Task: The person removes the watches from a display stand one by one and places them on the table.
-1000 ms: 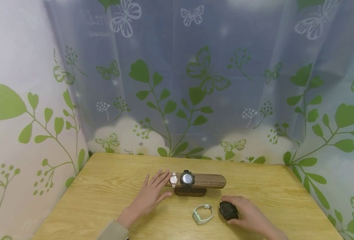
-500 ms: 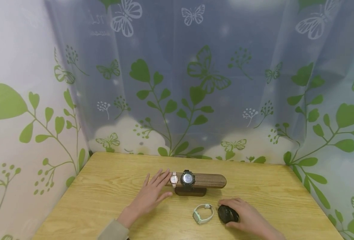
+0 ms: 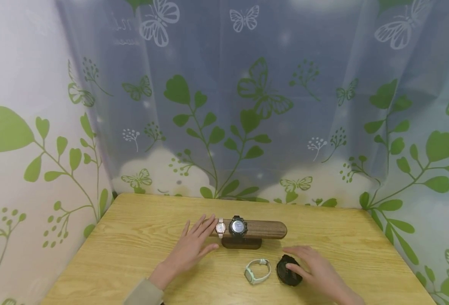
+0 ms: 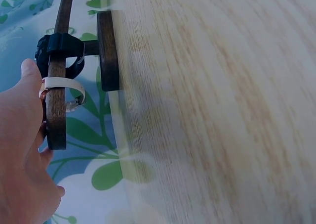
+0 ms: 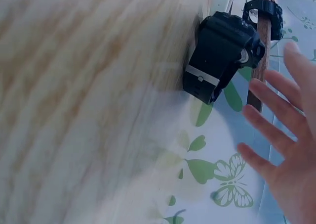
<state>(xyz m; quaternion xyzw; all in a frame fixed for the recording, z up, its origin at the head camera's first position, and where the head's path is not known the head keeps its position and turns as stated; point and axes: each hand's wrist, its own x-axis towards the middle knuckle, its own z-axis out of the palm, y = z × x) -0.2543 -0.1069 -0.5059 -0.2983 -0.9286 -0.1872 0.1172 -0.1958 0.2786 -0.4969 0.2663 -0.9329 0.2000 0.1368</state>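
Observation:
My left hand (image 3: 188, 250) lies with straight fingers on the left end of the wooden watch stand (image 3: 268, 229). Just right of its fingertips, a small watch with a pale strap (image 3: 220, 228) is around the bar. Beside that one, a chunky black watch with a light dial (image 3: 238, 227) is also on the bar. A second black watch (image 5: 217, 48), its strap fastened in a loop, is on the table. My right hand (image 5: 291, 130) is spread next to this watch, its fingers apart from it in the right wrist view; in the head view the thumb overlaps it.
A pale mint-and-white watch (image 3: 257, 272) sits on the wooden table (image 3: 140, 237), between the stand and the near edge, left of the loose black watch. A patterned curtain (image 3: 216, 127) hangs behind and along the sides of the table.
My right hand, earlier curved around the loose black watch, has spread its fingers off it. That watch has turned slightly in place. The left hand stays still on the stand.

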